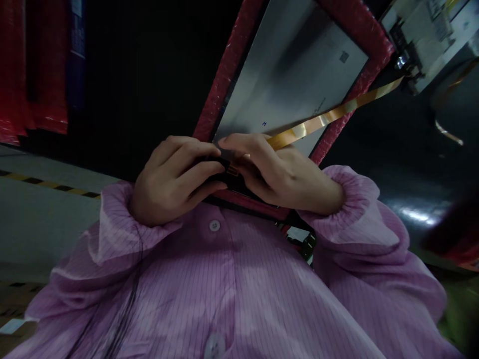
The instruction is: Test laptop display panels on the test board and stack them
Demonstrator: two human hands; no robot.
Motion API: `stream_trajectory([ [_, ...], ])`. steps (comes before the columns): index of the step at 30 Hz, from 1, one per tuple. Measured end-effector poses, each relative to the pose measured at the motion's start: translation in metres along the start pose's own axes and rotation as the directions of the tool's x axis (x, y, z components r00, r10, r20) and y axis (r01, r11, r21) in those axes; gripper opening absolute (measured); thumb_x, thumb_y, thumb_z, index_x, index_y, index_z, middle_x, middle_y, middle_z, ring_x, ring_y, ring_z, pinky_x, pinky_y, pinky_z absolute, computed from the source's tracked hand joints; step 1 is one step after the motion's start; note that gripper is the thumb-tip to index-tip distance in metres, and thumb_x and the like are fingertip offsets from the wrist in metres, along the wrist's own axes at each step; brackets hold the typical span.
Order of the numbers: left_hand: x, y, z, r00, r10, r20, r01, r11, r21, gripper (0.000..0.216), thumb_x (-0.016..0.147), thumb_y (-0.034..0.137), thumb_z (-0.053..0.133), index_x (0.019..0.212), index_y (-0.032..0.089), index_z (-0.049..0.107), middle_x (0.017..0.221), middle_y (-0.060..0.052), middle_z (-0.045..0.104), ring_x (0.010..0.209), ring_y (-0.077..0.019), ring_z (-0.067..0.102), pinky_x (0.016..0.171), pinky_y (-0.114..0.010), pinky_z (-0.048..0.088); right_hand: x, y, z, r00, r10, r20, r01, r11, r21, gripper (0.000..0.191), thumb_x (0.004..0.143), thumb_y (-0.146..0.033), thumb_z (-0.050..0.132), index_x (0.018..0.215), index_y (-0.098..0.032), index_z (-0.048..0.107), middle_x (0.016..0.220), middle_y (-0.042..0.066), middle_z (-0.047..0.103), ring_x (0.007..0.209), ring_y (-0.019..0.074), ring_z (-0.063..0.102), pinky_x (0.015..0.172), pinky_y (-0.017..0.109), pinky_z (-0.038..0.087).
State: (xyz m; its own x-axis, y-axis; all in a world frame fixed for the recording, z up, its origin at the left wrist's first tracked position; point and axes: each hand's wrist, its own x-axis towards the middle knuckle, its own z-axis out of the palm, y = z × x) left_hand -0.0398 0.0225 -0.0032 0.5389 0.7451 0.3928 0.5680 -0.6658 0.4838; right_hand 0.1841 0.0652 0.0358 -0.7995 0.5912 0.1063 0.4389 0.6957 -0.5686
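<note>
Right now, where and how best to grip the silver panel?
Probably the left long edge of the silver panel, from picture-left: its broad flat face offers little to pinch, the gold ribbon crosses the right edge, and the left hand and right hand crowd the near end.

at the upper left of the frame i see red plastic wrapping (47,94) on the black tabletop (138,75), with a dark blue strip (77,60) along its right side. down the left edge i make out a grey floor (48,229) crossed by yellow-and-black tape (50,185), and at the lower left a small white piece (12,326) on something brown. right of centre, a thin curved strip (449,133) lies on the tabletop, above some glare (417,215). by the right edge there is a blurred red thing (454,237), and below it something green (462,314), too dim for me to name.
</note>
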Motion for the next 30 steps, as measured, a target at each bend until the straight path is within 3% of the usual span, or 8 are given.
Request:
stream_trajectory([
  [8, -0.0002, 0.0007, 0.0004, 1.0, -0.013, -0.001, 0.013, 1.0, 0.021, 0.027, 0.083, 0.031, 0.072, 0.106, 0.02, 0.062, 0.11, -0.007, 0.067, 0.101, -0.0222, 0.06, 0.085, -0.038, 0.053, 0.0009, 0.0012, -0.0002, 1.0, -0.004, 0.003, 0.004, 1.0, 0.007, 0.032, 0.099, -0.025, 0.033, 0.126, -0.011, 0.041, 0.108, 0.004, 0.065, 0.089, 0.0049, 0.064, 0.074, 0.017, 0.052],
  [16, 0.0017, 0.0011, -0.0011, 1.0, 0.005, -0.01, -0.005, 1.0, 0.024, 0.024, 0.084, 0.032, 0.071, 0.103, 0.019, 0.062, 0.108, -0.007, 0.068, 0.099, -0.0225, 0.061, 0.083, -0.039, 0.054, -0.0008, 0.001, 0.0008, 0.994, 0.089, 0.069, -0.096, 0.99, 0.102, 0.037, 0.098, -0.028, 0.031, 0.131, -0.014, 0.043, 0.111, 0.003, 0.062, 0.095, 0.0029, 0.062, 0.082, 0.014, 0.053],
  [25, 0.0006, -0.0008, 0.0004, 1.0, -0.004, -0.001, 0.004, 1.0, 0.003, 0.027, 0.082, 0.032, 0.073, 0.104, 0.021, 0.062, 0.11, -0.008, 0.068, 0.101, -0.0236, 0.062, 0.083, -0.04, 0.054, -0.0008, -0.0001, 0.0024, 0.994, 0.094, 0.058, -0.099, 0.991, 0.088, 0.037, 0.098, -0.028, 0.031, 0.131, -0.013, 0.042, 0.112, 0.005, 0.063, 0.092, 0.0044, 0.064, 0.077, 0.015, 0.054],
  [30, -0.0001, -0.0025, 0.0008, 0.998, 0.034, -0.062, -0.034, 0.999, 0.003, 0.028, 0.08, 0.033, 0.075, 0.101, 0.018, 0.063, 0.107, -0.007, 0.069, 0.095, -0.0233, 0.062, 0.079, -0.039, 0.055, -0.0001, -0.0013, 0.0025, 0.987, 0.142, 0.073, -0.151, 0.98, 0.128, 0.035, 0.097, -0.027, 0.033, 0.128, -0.017, 0.043, 0.115, 0.004, 0.062, 0.093, 0.0046, 0.063, 0.079, 0.016, 0.054],
])
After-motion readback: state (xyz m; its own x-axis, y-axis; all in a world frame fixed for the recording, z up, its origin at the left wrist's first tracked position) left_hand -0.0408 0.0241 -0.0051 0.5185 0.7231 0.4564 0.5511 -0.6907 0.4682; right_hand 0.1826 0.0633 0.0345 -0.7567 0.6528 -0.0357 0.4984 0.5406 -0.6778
